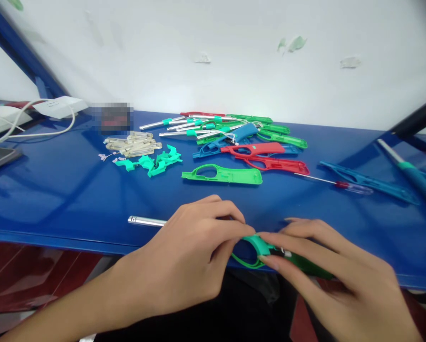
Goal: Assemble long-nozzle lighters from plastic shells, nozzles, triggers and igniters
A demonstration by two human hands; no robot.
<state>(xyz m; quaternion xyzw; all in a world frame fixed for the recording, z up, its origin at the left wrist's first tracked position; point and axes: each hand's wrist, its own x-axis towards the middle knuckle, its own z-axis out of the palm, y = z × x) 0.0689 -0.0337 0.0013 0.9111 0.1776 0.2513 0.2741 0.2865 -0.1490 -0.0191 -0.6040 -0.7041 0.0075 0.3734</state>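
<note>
A green long-necked lighter (242, 260) lies across the front edge of the blue table, its inner parts exposed on the right. Its silver tube (147, 221) sticks out to the left from behind my left hand (195, 247). The fingertips of that hand are pinched on the lighter beside the turquoise trigger (259, 244). From the other side, my right hand (344, 273) grips the trigger end between thumb and forefinger, by a black and white part (281, 251). My right palm and fingers partly cover the green handle.
Beyond my hands lie a light green handle half (234, 175), turquoise triggers (156, 164), beige pieces (136, 144) and piled lighter parts (213, 126). Red shells (280, 165), a screwdriver (353, 187) and a blue shell (370, 182) lie right. White cables (70, 124) and power strips are left.
</note>
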